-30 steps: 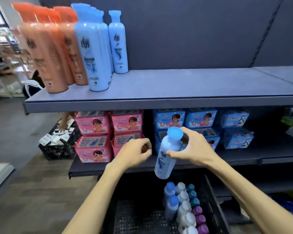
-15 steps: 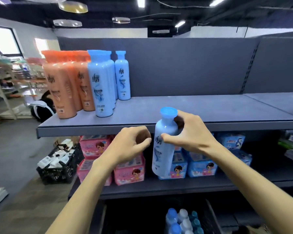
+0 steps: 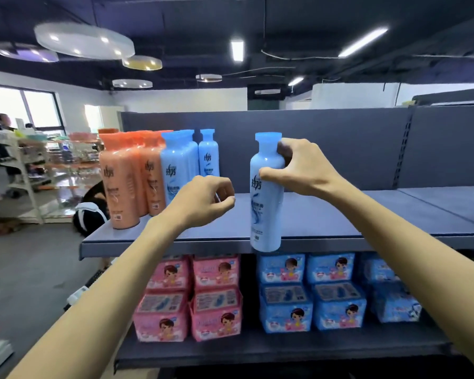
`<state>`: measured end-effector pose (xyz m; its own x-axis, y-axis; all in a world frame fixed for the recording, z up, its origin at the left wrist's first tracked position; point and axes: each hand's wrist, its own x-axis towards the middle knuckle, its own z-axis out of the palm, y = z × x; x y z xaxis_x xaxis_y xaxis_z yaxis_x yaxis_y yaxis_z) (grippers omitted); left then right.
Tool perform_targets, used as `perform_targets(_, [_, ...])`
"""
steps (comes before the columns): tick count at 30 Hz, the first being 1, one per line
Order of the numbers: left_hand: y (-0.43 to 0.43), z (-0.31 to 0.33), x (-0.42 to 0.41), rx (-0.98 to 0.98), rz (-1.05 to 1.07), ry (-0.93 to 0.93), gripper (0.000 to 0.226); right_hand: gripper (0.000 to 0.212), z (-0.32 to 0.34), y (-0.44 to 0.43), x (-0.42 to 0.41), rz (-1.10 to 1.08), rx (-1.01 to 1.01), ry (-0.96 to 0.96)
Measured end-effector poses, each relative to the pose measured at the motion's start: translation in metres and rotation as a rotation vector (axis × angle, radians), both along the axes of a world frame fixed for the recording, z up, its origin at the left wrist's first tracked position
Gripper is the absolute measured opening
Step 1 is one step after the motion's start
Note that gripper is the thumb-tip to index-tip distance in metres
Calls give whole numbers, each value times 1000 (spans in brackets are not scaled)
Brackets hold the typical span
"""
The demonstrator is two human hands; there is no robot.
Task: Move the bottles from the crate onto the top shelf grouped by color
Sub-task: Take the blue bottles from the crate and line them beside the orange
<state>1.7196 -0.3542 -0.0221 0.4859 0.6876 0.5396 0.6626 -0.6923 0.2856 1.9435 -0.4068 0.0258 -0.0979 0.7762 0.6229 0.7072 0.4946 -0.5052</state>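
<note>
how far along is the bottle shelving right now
Done: orange bottles and blue bottles already stand in separate color groups at the left of the top shelf. In hand: the right hand holds another blue bottle upright, in front of the shelf edge, not yet set down. The left hand is curled and empty. Left: placing this bottle beside the blue group. The crate is out of view, so the remaining count is unknown.

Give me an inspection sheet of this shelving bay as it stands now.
Surface: grey top shelf, right part bare.
Job's things: orange bottles and blue bottles grouped at left; one held blue bottle, its base at the shelf's front edge.
Clutter: pink packs and blue packs on the lower shelf.
Grippers: right hand grips the held bottle; left hand curled, holding nothing.
Cables: ceiling wiring only.
Surroundings: a person by a rack, far left.
</note>
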Motion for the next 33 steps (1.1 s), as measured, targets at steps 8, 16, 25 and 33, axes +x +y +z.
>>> perform_targets(8, [11,14,4,38,72,71,8,39,-1,40,-4,-55,-19,23])
perform_targets(16, [24,-2,2,5,98,86,9,32,-8,51,-3,-47,-88,92])
perform_targets(25, [33,-36,-11,-34,92,73,9,65,-91,36,-4,-176,-206,-37])
perform_targets(33, [42,-59,-5,-80,64,70,12,65,-111,49,-4,-209,-279,-60])
